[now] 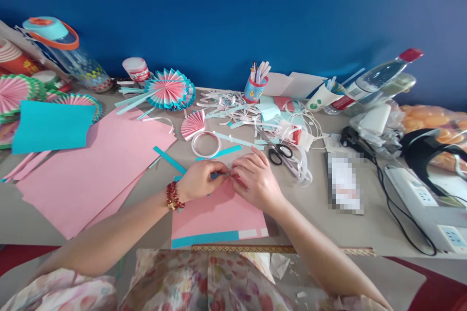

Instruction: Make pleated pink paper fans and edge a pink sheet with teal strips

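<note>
My left hand (202, 178), with a beaded bracelet (175, 196) at its wrist, is closed in a pinch over the upper edge of a pink paper sheet (215, 216). Fingertip to fingertip with it, my right hand (258, 177) pinches at the same spot. What lies between the fingers is too small and hidden to make out. Along the sheet's near edge runs a blue paper strip (204, 239), with a whitish strip (251, 233) at its right end. Beyond my hands lie another blue strip (222, 152) and a roll of tape (192, 145).
Large pink sheets (98, 165) and a turquoise sheet (53, 126) lie left. Pleated paper rosettes (170, 88) and paper scraps (226, 104) spread along the back. Black-handled scissors (275, 156), a blurred-out rectangular item (345, 182), a power strip (419, 199) and a bottle (379, 80) are right.
</note>
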Available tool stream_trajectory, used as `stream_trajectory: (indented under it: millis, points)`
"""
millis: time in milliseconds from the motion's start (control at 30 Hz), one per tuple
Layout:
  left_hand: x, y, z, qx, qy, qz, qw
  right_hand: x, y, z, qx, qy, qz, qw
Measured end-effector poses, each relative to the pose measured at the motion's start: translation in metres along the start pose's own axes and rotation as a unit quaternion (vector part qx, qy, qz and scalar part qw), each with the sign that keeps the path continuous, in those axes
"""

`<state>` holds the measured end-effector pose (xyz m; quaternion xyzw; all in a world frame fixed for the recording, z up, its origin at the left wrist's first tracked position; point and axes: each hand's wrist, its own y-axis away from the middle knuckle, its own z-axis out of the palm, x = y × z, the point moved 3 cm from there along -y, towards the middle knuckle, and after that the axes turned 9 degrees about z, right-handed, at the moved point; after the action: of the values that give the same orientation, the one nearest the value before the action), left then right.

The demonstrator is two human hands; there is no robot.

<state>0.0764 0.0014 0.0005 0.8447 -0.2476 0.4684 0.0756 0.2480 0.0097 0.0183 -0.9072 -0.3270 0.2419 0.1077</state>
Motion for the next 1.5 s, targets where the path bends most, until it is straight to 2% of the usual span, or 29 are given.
stream_trajectory:
  millis: [800, 1500]
  points:
    - [0.0008, 0.0002, 0.0008, 0.005, -0.019, 0.011, 1.0, 0.0, 0.0003, -0.0002, -0.025, -0.022, 0.0, 0.999]
    - [0.0021, -0.0003, 0.0008, 0.003, -0.036, 0.023, 0.999, -0.0028, -0.0001, 0.0001, -0.018, -0.023, 0.01, 1.0]
